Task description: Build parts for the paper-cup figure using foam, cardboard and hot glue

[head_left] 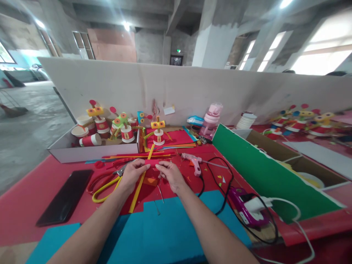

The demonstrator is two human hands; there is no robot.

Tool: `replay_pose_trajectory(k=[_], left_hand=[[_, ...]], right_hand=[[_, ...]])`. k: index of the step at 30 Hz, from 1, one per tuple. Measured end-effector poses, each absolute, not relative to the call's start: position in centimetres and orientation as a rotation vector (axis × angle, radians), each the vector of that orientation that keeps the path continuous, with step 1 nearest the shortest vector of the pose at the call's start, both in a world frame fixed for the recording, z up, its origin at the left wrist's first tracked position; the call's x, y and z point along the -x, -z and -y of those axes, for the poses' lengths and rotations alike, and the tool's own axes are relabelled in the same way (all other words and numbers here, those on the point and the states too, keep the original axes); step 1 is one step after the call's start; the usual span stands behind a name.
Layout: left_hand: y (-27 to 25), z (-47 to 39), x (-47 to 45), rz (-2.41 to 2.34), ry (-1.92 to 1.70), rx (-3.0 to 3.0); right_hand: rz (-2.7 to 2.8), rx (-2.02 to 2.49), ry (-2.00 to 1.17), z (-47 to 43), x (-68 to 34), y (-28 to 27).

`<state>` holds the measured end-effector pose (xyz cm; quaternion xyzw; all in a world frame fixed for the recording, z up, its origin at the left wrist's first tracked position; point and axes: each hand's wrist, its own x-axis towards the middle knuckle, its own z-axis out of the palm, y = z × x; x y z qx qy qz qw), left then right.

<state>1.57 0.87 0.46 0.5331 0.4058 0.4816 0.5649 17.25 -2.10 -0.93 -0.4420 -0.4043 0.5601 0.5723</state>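
Observation:
Between my two hands is a small strip of red paper [152,162], held level above the table. My left hand [136,170] pinches its left end, and my right hand [168,171] has the right end between thumb and finger. Beneath the red paper runs a long yellow paper strip [137,193], slanting across the table. An orange paper piece [150,181] lies just below my fingers. Scissors with yellow and red handles [106,189] rest left of my left hand. A pink glue gun [194,162] lies right of my right hand.
Paper-cup figures [127,132] fill a white box [95,153] at the back left; another figure [158,135] stands beside it. A black phone [65,198] lies left. Cables loop around a purple power strip [246,207] by a green-sided box [264,172]. Blue sheets [176,227] cover the front.

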Motion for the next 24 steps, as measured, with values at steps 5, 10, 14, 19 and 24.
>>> replay_pose_trajectory(k=[5, 10, 14, 19, 24], left_hand=[[-0.80, -0.78, -1.51, -0.960, -1.129, -1.282], [-0.80, -0.72, -1.60, -1.022, -1.176, -1.389], [-0.38, -0.76, -1.52, -0.977, -1.185, -1.340], [-0.12, -0.94, -1.25, -0.895, -1.096, -1.242], [-0.08, -1.22, -1.11, -0.885, -1.047, -1.247]], right_hand=[[0.957, 1.051, -1.233, 2.09, -17.29, 0.87], [1.016, 1.085, -1.176, 2.34, -16.90, 0.68], [1.067, 1.072, -1.163, 2.43, -16.71, 0.88], [1.040, 1.088, -1.165, 2.39, -16.78, 0.87], [0.969, 1.096, -1.189, 2.37, -16.97, 0.57]])
